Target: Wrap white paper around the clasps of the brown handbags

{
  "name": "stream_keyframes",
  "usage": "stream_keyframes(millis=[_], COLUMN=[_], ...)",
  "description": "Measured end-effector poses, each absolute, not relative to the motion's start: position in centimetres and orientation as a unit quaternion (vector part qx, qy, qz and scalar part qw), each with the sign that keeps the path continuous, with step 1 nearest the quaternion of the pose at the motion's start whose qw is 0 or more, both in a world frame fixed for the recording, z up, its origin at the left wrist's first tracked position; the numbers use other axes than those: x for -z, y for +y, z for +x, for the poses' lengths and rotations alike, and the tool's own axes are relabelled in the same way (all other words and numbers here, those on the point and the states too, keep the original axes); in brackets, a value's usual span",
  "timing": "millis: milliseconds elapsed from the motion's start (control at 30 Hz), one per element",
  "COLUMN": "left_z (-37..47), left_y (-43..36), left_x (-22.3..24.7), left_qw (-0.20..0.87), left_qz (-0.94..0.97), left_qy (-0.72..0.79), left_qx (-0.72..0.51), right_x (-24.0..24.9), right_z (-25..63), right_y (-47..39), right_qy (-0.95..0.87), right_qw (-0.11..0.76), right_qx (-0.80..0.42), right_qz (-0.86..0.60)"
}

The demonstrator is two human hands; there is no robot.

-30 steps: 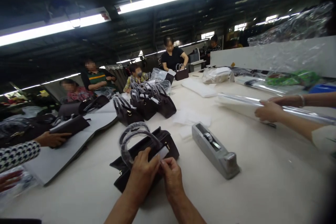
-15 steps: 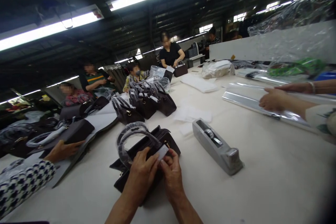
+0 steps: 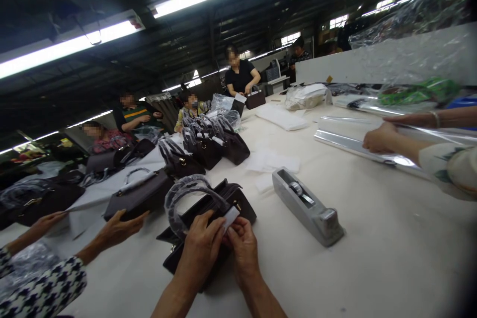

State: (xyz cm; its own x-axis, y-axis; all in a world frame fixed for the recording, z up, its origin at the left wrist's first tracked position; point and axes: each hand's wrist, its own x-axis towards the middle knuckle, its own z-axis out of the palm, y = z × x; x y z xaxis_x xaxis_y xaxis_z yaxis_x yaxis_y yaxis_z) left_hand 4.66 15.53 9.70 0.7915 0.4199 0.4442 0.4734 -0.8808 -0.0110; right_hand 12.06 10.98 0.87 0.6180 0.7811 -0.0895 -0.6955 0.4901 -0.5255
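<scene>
Fingers [image 3: 215, 228] of left hand [image 3: 200, 241] and right hand [image 3: 244, 246] curl nearly closed, apparently pinching white wrap [image 3: 231, 215].

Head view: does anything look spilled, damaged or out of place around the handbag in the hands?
Nothing looks spilled or damaged. Only the thin white sheets beyond the grey tape dispenser look untidy, lying loosely overlapped. Part of the dark handbag is hidden by the left hand and right hand.
</scene>
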Motion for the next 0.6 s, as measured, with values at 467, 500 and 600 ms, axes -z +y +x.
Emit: stream_keyframes(millis=[467,500,600], left_z=[4.72,4.71,4.71], left_y=[15.33,15.34,15.38], left_x=[-10.07,-10.04,-9.9], left_qw=[0.03,0.031,0.029], left_qz=[-0.948,-0.947,-0.946], left_qy=[-0.242,-0.243,-0.247], left_qx=[0.205,0.206,0.209], right_x=[-0.74,-0.89,-1.02], right_z=[12.06,12.03,12.35], right_y=[11.15,11.1,10.38], right_qy=[-0.132,-0.13,-0.105], right_qw=[0.837,0.833,0.818], right_qx=[-0.344,-0.338,-0.333], right_qz=[-0.405,-0.418,-0.457])
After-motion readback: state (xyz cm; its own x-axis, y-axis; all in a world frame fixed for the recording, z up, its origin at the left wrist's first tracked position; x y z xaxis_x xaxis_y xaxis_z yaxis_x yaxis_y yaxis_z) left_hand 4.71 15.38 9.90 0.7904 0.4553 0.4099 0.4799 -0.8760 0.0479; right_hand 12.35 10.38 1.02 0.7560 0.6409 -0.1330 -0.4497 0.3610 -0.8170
